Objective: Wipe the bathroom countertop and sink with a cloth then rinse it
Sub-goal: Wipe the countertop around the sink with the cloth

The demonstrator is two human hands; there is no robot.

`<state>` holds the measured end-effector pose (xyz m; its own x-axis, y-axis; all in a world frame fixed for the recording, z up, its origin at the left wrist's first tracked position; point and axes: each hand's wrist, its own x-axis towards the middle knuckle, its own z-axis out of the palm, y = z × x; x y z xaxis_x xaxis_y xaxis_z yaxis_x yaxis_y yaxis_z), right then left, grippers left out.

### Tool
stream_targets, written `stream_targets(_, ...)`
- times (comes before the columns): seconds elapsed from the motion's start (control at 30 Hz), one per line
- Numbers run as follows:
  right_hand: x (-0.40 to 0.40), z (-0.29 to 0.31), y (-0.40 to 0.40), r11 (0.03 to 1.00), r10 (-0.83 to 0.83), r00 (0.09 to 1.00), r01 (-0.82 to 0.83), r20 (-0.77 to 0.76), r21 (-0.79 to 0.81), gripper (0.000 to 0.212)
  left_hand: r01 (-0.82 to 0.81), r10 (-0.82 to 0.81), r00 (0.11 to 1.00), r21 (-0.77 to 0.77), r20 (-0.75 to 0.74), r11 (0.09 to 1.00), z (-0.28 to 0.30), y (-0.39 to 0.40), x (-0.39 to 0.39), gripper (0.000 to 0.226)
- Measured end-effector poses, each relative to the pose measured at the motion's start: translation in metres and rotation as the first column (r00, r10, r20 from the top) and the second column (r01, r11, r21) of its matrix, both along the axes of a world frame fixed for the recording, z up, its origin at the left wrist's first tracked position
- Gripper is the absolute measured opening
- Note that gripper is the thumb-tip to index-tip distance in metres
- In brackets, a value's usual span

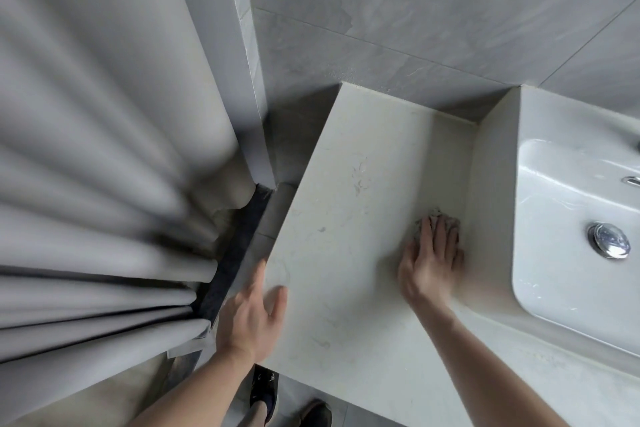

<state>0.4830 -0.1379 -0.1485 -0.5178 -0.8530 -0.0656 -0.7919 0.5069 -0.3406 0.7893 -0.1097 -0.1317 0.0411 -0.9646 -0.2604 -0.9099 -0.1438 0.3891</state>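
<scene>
My right hand point(431, 260) presses flat, fingers straight, on the crumpled grey cloth point(437, 222), at three o'clock on the smooth, pale veined stone countertop point(346, 204), beside the glossy white ceramic sink point(568, 218). My left hand point(251, 314) rests open on the nine o'clock edge. I judge I'm mid-wipe; sink and rinsing remain.

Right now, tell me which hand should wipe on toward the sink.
Right. The right hand already presses the cloth beside the sink; the left hand rests at the counter's far edge.
</scene>
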Motion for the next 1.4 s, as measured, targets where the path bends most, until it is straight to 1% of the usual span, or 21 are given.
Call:
stream_targets(0.07, 0.023, -0.001, -0.008, 0.999, -0.045, 0.999, 0.046, -0.015, 0.004, 0.069, 0.005, -0.005, 1.000, -0.005, -0.006, 1.000, 0.001, 0.000, -0.001, 0.081)
stream_targets(0.1, 0.034, 0.000, -0.014, 0.999, -0.036, 0.999, 0.036, -0.002, 0.001, 0.069, 0.008, -0.008, 1.000, -0.007, -0.006, 1.000, 0.001, -0.001, -0.001, 0.081)
stream_targets(0.23, 0.087, 0.005, -0.042, 0.994, 0.100, 0.991, -0.096, 0.089, -0.043, 0.072, 0.020, -0.019, 1.000, -0.008, 0.002, 1.000, 0.000, -0.002, -0.001, 0.081)
stream_targets(0.33, 0.127, 0.010, -0.054, 0.969, 0.242, 0.963, -0.232, 0.123, -0.090, 0.082, 0.035, -0.035, 0.999, -0.014, 0.010, 0.999, 0.000, -0.002, 0.000, 0.079)
stream_targets(0.4, 0.150, 0.011, -0.056, 0.921, 0.381, 0.905, -0.353, 0.191, -0.163, 0.079, 0.043, -0.043, 0.999, -0.016, 0.017, 0.999, 0.002, -0.002, 0.000, 0.079)
stream_targets(0.47, 0.166, 0.009, -0.057, 0.852, 0.521, 0.812, -0.477, 0.261, -0.216, 0.070, 0.050, -0.049, 0.999, -0.018, 0.020, 0.999, 0.003, -0.002, 0.000, 0.076)
stream_targets(0.53, 0.171, 0.007, -0.055, 0.784, 0.620, 0.725, -0.563, 0.300, -0.261, 0.064, 0.048, -0.048, 0.999, -0.017, 0.013, 0.999, 0.004, -0.002, 0.000, 0.073)
stream_targets(0.6, 0.162, 0.009, -0.050, 0.746, 0.666, 0.660, -0.586, 0.346, -0.317, 0.071, 0.045, -0.045, 0.999, -0.014, 0.006, 0.999, 0.004, -0.002, 0.001, 0.071)
stream_targets(0.63, 0.152, 0.014, -0.048, 0.752, 0.659, 0.656, -0.562, 0.367, -0.345, 0.074, 0.042, -0.042, 0.999, -0.011, 0.004, 0.999, 0.003, -0.002, 0.001, 0.072)
stream_targets(0.67, 0.139, 0.018, -0.046, 0.776, 0.628, 0.679, -0.512, 0.379, -0.368, 0.071, 0.039, -0.039, 0.999, -0.006, 0.002, 0.999, 0.003, -0.002, 0.000, 0.074)
stream_targets(0.7, 0.123, 0.023, -0.045, 0.807, 0.578, 0.724, -0.442, 0.377, -0.391, 0.066, 0.034, -0.034, 0.999, 0.001, 0.001, 0.999, 0.002, -0.002, 0.000, 0.076)
stream_targets(0.8, 0.059, 0.025, -0.048, 0.885, 0.367, 0.879, -0.229, 0.304, -0.406, 0.058, 0.023, -0.023, 1.000, 0.019, 0.001, 1.000, 0.002, -0.002, -0.001, 0.078)
stream_targets(0.87, 0.010, 0.017, -0.054, 0.936, 0.214, 0.946, -0.127, 0.245, -0.327, 0.053, 0.021, -0.020, 1.000, 0.022, -0.002, 1.000, 0.003, -0.002, -0.001, 0.078)
stream_targets(0.9, -0.013, 0.012, -0.055, 0.963, 0.145, 0.968, -0.091, 0.205, -0.253, 0.053, 0.020, -0.020, 1.000, 0.025, -0.004, 0.999, 0.004, -0.002, -0.001, 0.077)
stream_targets(0.97, -0.045, 0.003, -0.055, 0.993, 0.070, 0.994, -0.062, 0.078, -0.100, 0.060, 0.015, -0.015, 1.000, 0.033, -0.010, 0.999, 0.004, -0.002, -0.001, 0.077)
stream_targets(1.03, -0.053, -0.005, -0.051, 0.998, 0.062, 0.997, -0.063, -0.041, -0.030, 0.063, 0.012, -0.011, 1.000, 0.036, -0.016, 0.999, 0.005, -0.002, -0.001, 0.076)
stream_targets(1.1, -0.042, -0.009, -0.052, 1.000, 0.007, 0.997, -0.008, -0.081, -0.010, 0.061, 0.010, -0.009, 1.000, 0.041, -0.015, 0.999, 0.005, -0.003, -0.002, 0.075)
stream_targets(1.2, -0.013, -0.007, -0.065, 0.993, -0.116, 0.991, 0.115, -0.069, -0.011, 0.062, 0.003, -0.002, 1.000, 0.052, -0.022, 0.999, 0.005, -0.003, -0.002, 0.075)
stream_targets(1.27, 0.007, -0.005, -0.078, 0.997, -0.081, 0.995, 0.080, -0.052, -0.018, 0.067, 0.002, -0.001, 1.000, 0.045, -0.027, 0.999, 0.004, -0.003, 0.000, 0.075)
stream_targets(1.33, 0.033, -0.003, -0.089, 0.998, 0.045, 0.999, -0.046, -0.022, -0.033, 0.071, 0.003, -0.002, 1.000, 0.047, -0.027, 0.999, 0.004, -0.003, 0.000, 0.075)
stream_targets(1.4, 0.065, 0.000, -0.097, 0.978, 0.202, 0.979, -0.202, 0.011, -0.050, 0.072, 0.000, 0.001, 1.000, 0.051, -0.029, 0.999, 0.004, -0.003, 0.000, 0.074)
